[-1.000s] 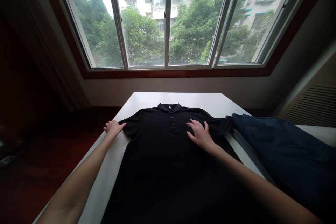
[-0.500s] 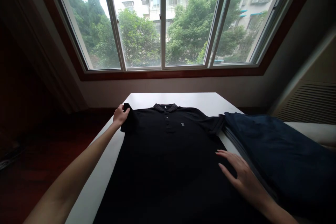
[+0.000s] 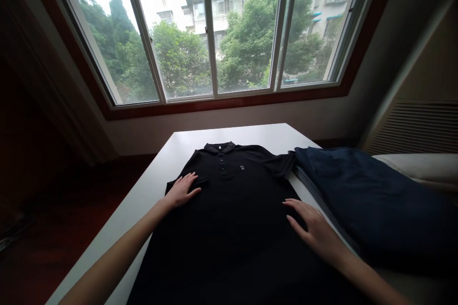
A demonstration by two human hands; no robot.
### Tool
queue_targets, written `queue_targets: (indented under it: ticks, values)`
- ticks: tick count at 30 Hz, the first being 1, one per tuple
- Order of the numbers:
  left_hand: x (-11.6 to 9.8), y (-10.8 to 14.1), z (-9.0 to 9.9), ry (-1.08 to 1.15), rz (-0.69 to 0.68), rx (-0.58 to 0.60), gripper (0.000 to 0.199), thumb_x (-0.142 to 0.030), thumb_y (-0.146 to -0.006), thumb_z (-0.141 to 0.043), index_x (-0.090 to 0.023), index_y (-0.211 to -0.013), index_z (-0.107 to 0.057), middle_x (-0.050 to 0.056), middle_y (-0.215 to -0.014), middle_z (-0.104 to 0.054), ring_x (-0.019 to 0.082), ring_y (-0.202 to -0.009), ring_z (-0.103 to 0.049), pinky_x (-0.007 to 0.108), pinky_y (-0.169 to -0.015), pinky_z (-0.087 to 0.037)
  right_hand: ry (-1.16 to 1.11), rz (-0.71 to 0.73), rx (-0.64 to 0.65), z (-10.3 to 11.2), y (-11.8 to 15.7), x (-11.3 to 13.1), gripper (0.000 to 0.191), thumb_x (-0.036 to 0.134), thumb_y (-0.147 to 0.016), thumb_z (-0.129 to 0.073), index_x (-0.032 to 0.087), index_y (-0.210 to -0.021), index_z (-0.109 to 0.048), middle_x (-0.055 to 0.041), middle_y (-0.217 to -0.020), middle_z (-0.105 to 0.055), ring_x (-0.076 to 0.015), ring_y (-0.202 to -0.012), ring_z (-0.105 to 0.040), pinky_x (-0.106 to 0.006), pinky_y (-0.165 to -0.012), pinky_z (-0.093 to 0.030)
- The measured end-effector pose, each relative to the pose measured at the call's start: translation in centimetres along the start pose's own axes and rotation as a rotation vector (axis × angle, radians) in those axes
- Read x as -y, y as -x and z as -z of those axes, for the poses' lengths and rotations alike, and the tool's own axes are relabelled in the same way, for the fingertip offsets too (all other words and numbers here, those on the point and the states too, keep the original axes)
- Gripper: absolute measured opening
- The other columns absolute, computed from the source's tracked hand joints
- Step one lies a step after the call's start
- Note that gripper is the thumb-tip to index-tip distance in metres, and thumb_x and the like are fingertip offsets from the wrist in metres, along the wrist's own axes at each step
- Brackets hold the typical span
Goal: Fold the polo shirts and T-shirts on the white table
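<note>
A black polo shirt point(image 3: 229, 219) lies front side up on the white table point(image 3: 157, 157), its collar toward the window. On the viewer's left, its sleeve is folded inward over the chest. My left hand point(image 3: 182, 189) rests flat on that folded sleeve, fingers stretched out. The other sleeve reaches out sideways to a pile of dark blue clothing point(image 3: 358, 186). Over the shirt's right side is my right hand point(image 3: 313, 226), fingers loosely spread and holding nothing; whether it touches the cloth I cannot tell.
Beyond the table's far edge is a wall with a wide sliding window point(image 3: 211, 33). A slatted panel point(image 3: 418, 124) stands at the right, near a pale cushion-like surface point(image 3: 408, 164). Dark reddish floor point(image 3: 93, 209) shows at the left.
My left hand has brought the left-side sleeve inward onto the shirt's chest and let go of its end, now lying flat. My right hand stays near the same place. The view has tilted slightly.
</note>
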State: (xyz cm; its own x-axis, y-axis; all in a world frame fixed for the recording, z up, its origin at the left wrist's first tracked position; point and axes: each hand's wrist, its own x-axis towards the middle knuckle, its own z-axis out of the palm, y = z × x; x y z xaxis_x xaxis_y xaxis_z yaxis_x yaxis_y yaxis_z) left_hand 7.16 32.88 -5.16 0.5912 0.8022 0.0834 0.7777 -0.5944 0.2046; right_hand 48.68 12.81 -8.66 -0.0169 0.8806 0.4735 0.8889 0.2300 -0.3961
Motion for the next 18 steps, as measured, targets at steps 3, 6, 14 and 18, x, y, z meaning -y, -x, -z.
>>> queue_targets:
  ticks: [3,6,14,18]
  values:
    - [0.2,0.4,-0.8,-0.016,0.06,-0.034,0.06,-0.057,-0.097,-0.033,-0.023,-0.147,-0.039,0.008,-0.158,-0.03,0.024,-0.147,-0.024,0.044,-0.119,-0.017,-0.046,-0.024,0.0,0.4,0.0,0.4,0.032,0.039,-0.091,-0.052,0.023,-0.118,-0.061,-0.0094,-0.122,-0.065,-0.0285,-0.118,-0.059,-0.05,-0.105,-0.044]
    - [-0.6,0.1,-1.0,-0.046,0.162,-0.044,0.058,-0.055,-0.098,-0.033,-0.024,-0.146,-0.04,0.01,-0.158,-0.029,0.024,-0.147,-0.021,0.047,-0.119,-0.012,-0.156,-0.11,0.0,0.8,-0.1,0.4,0.033,0.043,-0.09,-0.052,0.023,-0.115,-0.062,-0.0096,-0.123,-0.064,-0.0278,-0.119,-0.058,-0.048,-0.106,-0.043]
    - [-5.5,-2.3,-3.6,0.007,0.3,-0.19,0.055,-0.05,-0.098,-0.035,-0.018,-0.14,-0.049,0.015,-0.155,-0.034,0.03,-0.146,-0.023,0.056,-0.118,-0.009,-0.455,-0.482,-0.207,0.9,-5.7,-2.9,0.037,0.048,-0.078,-0.063,0.02,-0.102,-0.063,-0.0127,-0.112,-0.067,-0.0298,-0.109,-0.062,-0.045,-0.093,-0.051]
    - [-5.6,-2.1,-4.4,0.055,0.279,-0.263,0.047,-0.044,-0.098,-0.038,-0.019,-0.135,-0.053,0.014,-0.15,-0.043,0.027,-0.143,-0.031,0.051,-0.119,-0.014,-0.436,-0.693,-0.157,1.1,-11.5,-3.6,0.027,0.04,-0.074,-0.068,0.018,-0.09,-0.065,-0.008,-0.085,-0.07,-0.0241,-0.086,-0.066,-0.036,-0.073,-0.054]
